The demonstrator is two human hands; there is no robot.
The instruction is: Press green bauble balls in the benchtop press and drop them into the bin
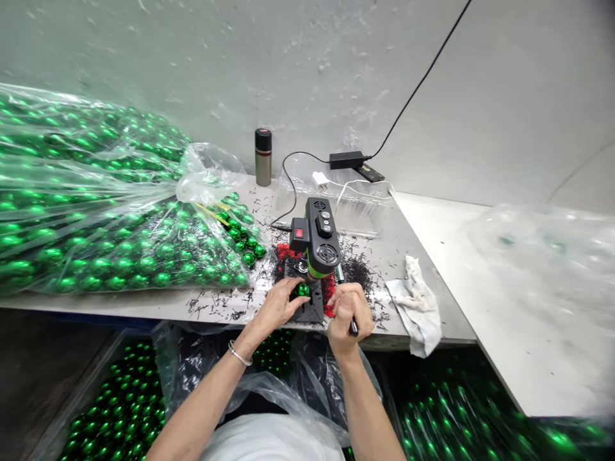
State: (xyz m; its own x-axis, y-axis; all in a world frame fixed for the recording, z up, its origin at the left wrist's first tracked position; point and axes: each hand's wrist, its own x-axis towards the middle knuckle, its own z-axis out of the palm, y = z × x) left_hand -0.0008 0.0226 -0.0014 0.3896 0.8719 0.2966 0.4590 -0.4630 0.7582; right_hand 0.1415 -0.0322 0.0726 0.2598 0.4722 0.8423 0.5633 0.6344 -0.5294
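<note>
My left hand [281,299] pinches a shiny green ball [302,289] between thumb and fingers, over a dark metal base plate [307,312]. Above the ball stands a black bench machine [323,234] with round fan grilles, buttons and a red switch. My right hand [352,314] is wrapped round the machine's lever handle [354,328], whose black end sticks out below the fist. Red patches and many small black bits [358,275] lie around the base. Whether the machine's lower end touches the ball is hard to see.
A clear bag of green balls [120,237] fills the left, with loose balls [240,234] at its mouth. Behind are a flask [263,157], a power adapter [346,160] and a plastic tray [362,221]. A white cloth [417,307] hangs over the front edge. Ball-filled bags [120,403] sit below.
</note>
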